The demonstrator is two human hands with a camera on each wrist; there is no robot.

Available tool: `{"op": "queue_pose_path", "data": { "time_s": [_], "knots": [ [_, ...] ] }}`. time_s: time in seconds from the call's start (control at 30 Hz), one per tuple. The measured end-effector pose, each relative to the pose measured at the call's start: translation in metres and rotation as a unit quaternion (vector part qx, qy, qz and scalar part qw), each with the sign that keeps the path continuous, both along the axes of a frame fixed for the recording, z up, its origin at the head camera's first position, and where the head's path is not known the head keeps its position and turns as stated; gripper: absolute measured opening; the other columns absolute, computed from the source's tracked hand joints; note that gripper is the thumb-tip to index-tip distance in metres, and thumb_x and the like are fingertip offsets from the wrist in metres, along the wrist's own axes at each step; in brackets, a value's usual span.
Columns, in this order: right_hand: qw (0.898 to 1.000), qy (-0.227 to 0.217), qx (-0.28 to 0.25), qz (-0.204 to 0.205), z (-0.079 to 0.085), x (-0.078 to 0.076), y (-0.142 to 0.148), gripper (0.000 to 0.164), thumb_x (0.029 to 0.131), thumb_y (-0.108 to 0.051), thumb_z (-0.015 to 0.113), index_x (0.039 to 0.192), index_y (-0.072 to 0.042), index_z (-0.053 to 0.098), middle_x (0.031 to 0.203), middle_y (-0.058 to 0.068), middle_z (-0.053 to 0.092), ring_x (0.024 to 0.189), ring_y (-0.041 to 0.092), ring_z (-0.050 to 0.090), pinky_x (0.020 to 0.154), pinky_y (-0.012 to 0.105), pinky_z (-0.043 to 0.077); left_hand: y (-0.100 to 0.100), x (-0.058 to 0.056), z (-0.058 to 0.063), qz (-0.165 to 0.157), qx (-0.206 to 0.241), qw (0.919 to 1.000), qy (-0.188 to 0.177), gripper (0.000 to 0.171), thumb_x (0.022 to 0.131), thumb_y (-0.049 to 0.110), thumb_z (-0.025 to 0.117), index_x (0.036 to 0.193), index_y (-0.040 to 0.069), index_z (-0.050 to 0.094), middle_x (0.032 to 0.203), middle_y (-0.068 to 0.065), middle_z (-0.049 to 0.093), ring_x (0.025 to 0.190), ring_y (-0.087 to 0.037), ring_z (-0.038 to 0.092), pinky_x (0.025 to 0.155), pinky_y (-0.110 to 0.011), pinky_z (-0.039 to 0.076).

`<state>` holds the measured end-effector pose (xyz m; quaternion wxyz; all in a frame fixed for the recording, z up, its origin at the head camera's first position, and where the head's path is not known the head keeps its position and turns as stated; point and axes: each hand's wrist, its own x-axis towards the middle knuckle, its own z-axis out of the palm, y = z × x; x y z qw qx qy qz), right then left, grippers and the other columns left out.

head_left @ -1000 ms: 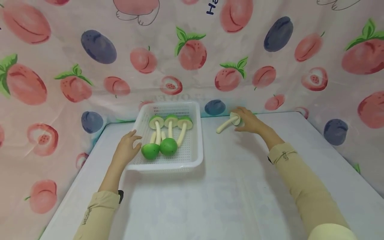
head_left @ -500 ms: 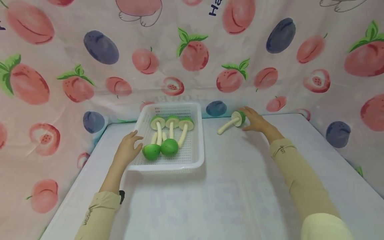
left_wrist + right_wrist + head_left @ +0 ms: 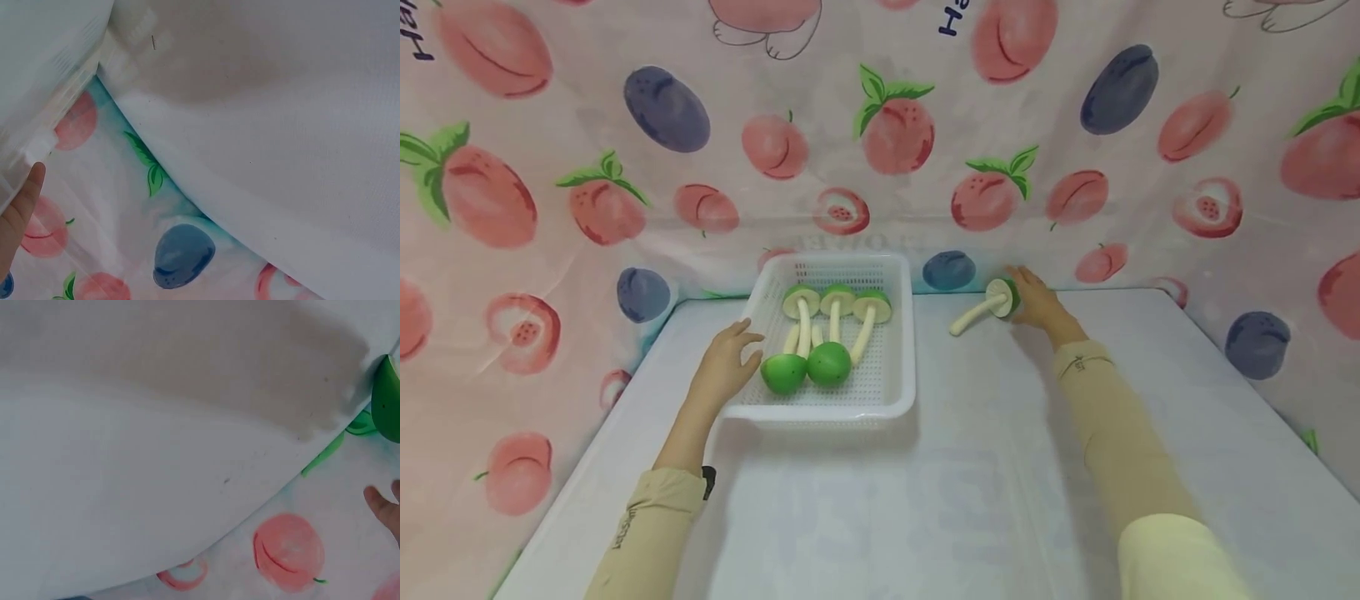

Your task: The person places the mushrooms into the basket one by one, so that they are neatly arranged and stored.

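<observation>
A toy mushroom with a green cap and pale stem (image 3: 985, 312) lies on the white table, right of a white plastic basket (image 3: 901, 358). My right hand (image 3: 1036, 300) is at the cap side of it, the thumb mostly hidden. In the right wrist view, the green cap (image 3: 386, 403) shows at the edge, with fingertips (image 3: 379, 503) apart from it. My left hand (image 3: 722, 364) is beside the basket's left rim, fingers loosely bent and holding nothing. One finger (image 3: 25, 194) overlaps the basket wall (image 3: 50, 56) in the left wrist view. Several similar mushrooms (image 3: 829, 364) lie in the basket.
A fruit-printed cloth (image 3: 880, 200) hangs behind the table (image 3: 880, 500) and along both sides. The basket stands near the back edge, left of the middle.
My right hand has drawn off the mushroom's cap, then come back close behind it; its thumb no longer shows in front. The left hand stays by the basket. The head view has shifted slightly.
</observation>
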<state>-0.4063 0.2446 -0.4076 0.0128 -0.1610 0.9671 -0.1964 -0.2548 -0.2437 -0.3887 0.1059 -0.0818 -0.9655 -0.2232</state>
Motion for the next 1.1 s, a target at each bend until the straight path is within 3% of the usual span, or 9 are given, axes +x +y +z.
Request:
{"op": "queue_pose_path", "data": {
  "time_s": [0.33,0.5,0.7,1.1],
  "knots": [
    [1.0,-0.004,-0.007,-0.01,-0.011,-0.005,-0.018,0.081,0.083,0.006,0.061,0.148,0.001,0.012,0.152,0.03,0.013,0.137,0.051,0.018,0.111,0.063,0.022,0.0,0.001,0.001,0.006,-0.004,0.9999,-0.009,0.032,0.091,0.009,0.055,0.119,-0.006,0.06,0.144,-0.029,0.037,0.135,-0.048,0.03,0.111,-0.06,0.026],
    [1.0,0.021,0.016,-0.012,-0.015,-0.005,-0.019,0.069,0.089,0.002,0.053,0.147,0.001,0.017,0.149,0.031,0.021,0.131,0.055,0.027,0.106,0.065,0.029,0.001,0.001,0.001,0.005,-0.002,0.9999,-0.012,0.032,0.091,0.01,0.056,0.119,-0.007,0.06,0.145,-0.029,0.036,0.135,-0.047,0.029,0.111,-0.06,0.026],
    [0.997,0.054,0.048,-0.026,-0.016,-0.001,-0.011,0.07,0.084,-0.001,0.062,0.144,0.005,0.025,0.135,0.036,0.033,0.118,0.056,0.038,0.095,0.066,0.039,0.003,0.0,0.002,0.006,-0.001,0.9998,-0.016,0.033,0.091,0.011,0.056,0.119,-0.006,0.06,0.146,-0.028,0.035,0.136,-0.047,0.028,0.112,-0.059,0.026],
    [0.993,0.065,0.095,-0.016,-0.01,0.013,-0.005,0.071,0.081,-0.004,0.069,0.141,0.001,0.031,0.124,0.038,0.033,0.11,0.054,0.041,0.086,0.066,0.042,0.002,0.001,0.002,0.006,-0.002,0.9999,-0.012,0.033,0.09,0.01,0.056,0.119,-0.007,0.06,0.145,-0.028,0.036,0.136,-0.047,0.029,0.112,-0.059,0.025]
  ]
}}
